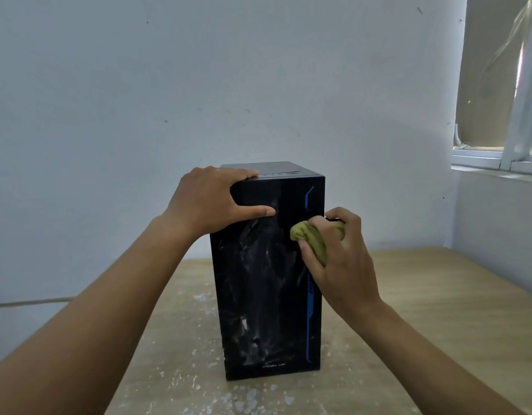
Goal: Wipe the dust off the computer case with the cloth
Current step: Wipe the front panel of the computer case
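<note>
A black computer case (267, 295) with a blue stripe down its right side stands upright on a wooden table (423, 324). Pale dust smears cover its glossy front panel. My left hand (210, 199) grips the case's top left corner, fingers over the top and thumb across the front. My right hand (339, 253) holds a bunched yellow-green cloth (312, 238) and presses it against the front panel near the right edge, about a third of the way down.
The table top carries white dust specks around the case's foot. A pale wall rises behind the table. A window with a sill (498, 166) is at the upper right. A thin cable (28, 302) runs along the wall at the left.
</note>
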